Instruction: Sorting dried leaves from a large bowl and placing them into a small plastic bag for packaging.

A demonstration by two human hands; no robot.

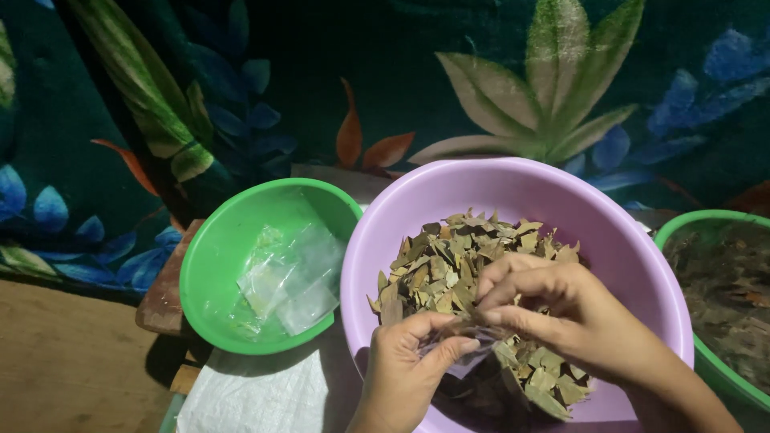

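Note:
A lilac plastic basin (417, 210) holds a heap of dried, broken leaves (449, 261). Over its near side my left hand (405, 365) pinches a small clear plastic bag (457, 353) by its mouth. My right hand (561, 309) comes in from the right, fingers bunched on a pinch of leaves at the bag's opening. Both hands touch the bag above the leaf heap. Most of the bag is hidden by my fingers.
A green bowl (210, 248) on the left holds several small clear plastic bags (289, 281). Another green bowl (678, 224) at the right edge holds dark dried leaves. A white woven sack (257, 397) lies beneath. A leaf-patterned cloth (513, 80) hangs behind; wooden floor (72, 361) lies at left.

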